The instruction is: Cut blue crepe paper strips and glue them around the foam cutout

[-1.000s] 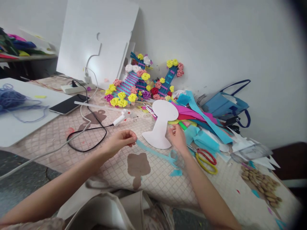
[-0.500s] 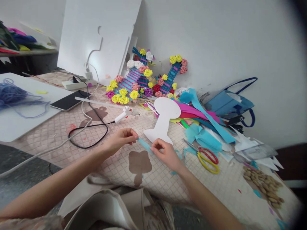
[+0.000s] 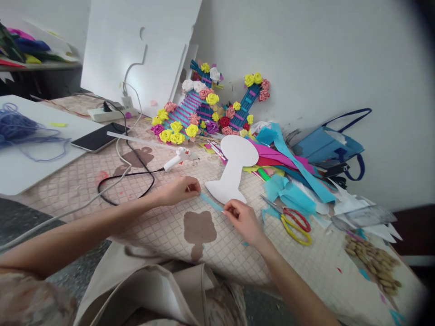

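A narrow strip of light blue crepe paper [image 3: 212, 202] is stretched between my two hands, just over the table. My left hand [image 3: 181, 190] pinches its left end, and my right hand [image 3: 242, 216] pinches the other end. Right behind the strip lies a white paper cutout [image 3: 233, 170] with a round top and a flared base. To the left of the cutout rests a white hot glue gun [image 3: 176, 159] with a black cord. Scissors [image 3: 295, 225] with red and yellow handles lie to the right of my right hand.
Numbers of crepe flowers decorate the striped paper pieces [image 3: 186, 111] at the wall. Coloured crepe paper [image 3: 288, 194] is heaped at right, before a blue bag [image 3: 328, 147]. Peanuts [image 3: 374, 265] lie far right. A phone [image 3: 100, 137], power strip [image 3: 110, 114] and yarn [image 3: 16, 127] are left.
Both hands have moved slightly apart, the left one up and the right one to the right. The blue strip between them now shows at greater length.
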Available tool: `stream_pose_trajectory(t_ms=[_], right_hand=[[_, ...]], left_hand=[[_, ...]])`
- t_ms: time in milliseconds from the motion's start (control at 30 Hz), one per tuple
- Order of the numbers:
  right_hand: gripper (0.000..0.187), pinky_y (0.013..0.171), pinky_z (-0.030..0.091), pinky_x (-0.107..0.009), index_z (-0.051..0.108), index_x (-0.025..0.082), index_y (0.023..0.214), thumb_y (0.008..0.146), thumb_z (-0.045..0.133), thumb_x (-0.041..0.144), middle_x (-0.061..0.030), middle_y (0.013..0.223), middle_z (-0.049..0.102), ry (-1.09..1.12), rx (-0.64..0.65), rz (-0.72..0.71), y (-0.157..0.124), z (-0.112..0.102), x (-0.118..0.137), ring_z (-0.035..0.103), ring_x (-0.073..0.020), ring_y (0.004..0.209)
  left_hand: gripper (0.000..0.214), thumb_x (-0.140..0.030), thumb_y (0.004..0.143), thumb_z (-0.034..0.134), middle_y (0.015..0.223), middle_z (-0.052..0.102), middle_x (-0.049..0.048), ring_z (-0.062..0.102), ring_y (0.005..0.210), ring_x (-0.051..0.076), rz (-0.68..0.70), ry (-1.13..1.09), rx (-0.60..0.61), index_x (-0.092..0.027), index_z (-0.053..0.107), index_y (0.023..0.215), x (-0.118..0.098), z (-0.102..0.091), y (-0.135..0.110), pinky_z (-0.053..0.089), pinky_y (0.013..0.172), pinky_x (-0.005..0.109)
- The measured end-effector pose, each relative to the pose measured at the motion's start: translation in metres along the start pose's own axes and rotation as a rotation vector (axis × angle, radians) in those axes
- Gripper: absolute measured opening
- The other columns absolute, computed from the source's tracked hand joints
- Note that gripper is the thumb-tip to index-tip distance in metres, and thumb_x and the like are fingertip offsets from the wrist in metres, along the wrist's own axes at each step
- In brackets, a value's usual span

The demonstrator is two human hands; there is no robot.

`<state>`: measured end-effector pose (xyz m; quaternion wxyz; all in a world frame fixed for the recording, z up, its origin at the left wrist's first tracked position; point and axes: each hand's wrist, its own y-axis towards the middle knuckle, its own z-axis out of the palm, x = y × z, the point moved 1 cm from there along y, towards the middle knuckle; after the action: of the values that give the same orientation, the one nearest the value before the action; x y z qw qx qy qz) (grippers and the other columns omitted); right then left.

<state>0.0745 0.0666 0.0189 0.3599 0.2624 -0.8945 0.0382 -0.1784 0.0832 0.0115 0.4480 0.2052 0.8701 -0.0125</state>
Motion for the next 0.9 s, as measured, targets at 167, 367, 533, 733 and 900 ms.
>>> stream_pose_trajectory(t_ms=[167, 367, 533, 733, 900], right_hand=[[0.007, 0.066, 0.04, -0.027, 0.056, 0.021, 0.079, 0.085, 0.054, 0.019, 0.0014, 0.077, 0.059, -0.161, -0.065, -0.015, -0.006, -0.003, -0.01, 0.054, -0.014, 0.07], [0.008, 0.068, 0.041, -0.028, 0.054, 0.022, 0.081, 0.087, 0.051, 0.019, 0.0001, 0.08, 0.06, -0.272, -0.104, -0.025, -0.01, -0.001, -0.018, 0.057, -0.0166, 0.075], [0.008, 0.066, 0.04, -0.028, 0.052, 0.022, 0.082, 0.089, 0.049, 0.019, 0.0, 0.081, 0.059, -0.338, -0.1, -0.035, -0.014, 0.004, -0.017, 0.058, -0.0164, 0.074], [0.01, 0.064, 0.041, -0.028, 0.053, 0.022, 0.082, 0.09, 0.047, 0.02, -0.0006, 0.083, 0.06, -0.408, -0.108, -0.044, -0.014, 0.006, -0.018, 0.059, -0.0161, 0.074], [0.011, 0.063, 0.041, -0.028, 0.054, 0.022, 0.083, 0.091, 0.045, 0.022, -0.0018, 0.084, 0.061, -0.436, -0.108, -0.056, -0.013, 0.005, -0.02, 0.059, -0.0166, 0.074]], left_hand=[[0.008, -0.012, 0.077, 0.056, 0.075, 0.065, 0.0021, 0.057, 0.065, 0.011, 0.045, 0.163, -0.066, -0.014, 0.063, 0.079, 0.002, -0.001, 0.012, 0.043, 0.06, 0.021], [0.011, -0.008, 0.075, 0.055, 0.076, 0.065, 0.0028, 0.057, 0.066, 0.012, 0.064, 0.253, -0.061, -0.013, 0.064, 0.078, 0.0, 0.0, 0.023, 0.042, 0.059, 0.021], [0.008, -0.008, 0.075, 0.055, 0.076, 0.064, 0.0023, 0.058, 0.068, 0.012, 0.084, 0.304, -0.089, -0.014, 0.061, 0.077, 0.006, 0.003, 0.022, 0.042, 0.06, 0.021], [0.007, -0.01, 0.079, 0.055, 0.081, 0.062, 0.0032, 0.058, 0.075, 0.014, 0.185, 0.316, -0.087, -0.014, 0.059, 0.077, 0.013, 0.003, 0.03, 0.044, 0.069, 0.024], [0.009, -0.009, 0.079, 0.053, 0.082, 0.06, 0.0036, 0.057, 0.077, 0.014, 0.258, 0.293, -0.112, -0.015, 0.058, 0.076, 0.019, 0.005, 0.035, 0.045, 0.071, 0.025]])
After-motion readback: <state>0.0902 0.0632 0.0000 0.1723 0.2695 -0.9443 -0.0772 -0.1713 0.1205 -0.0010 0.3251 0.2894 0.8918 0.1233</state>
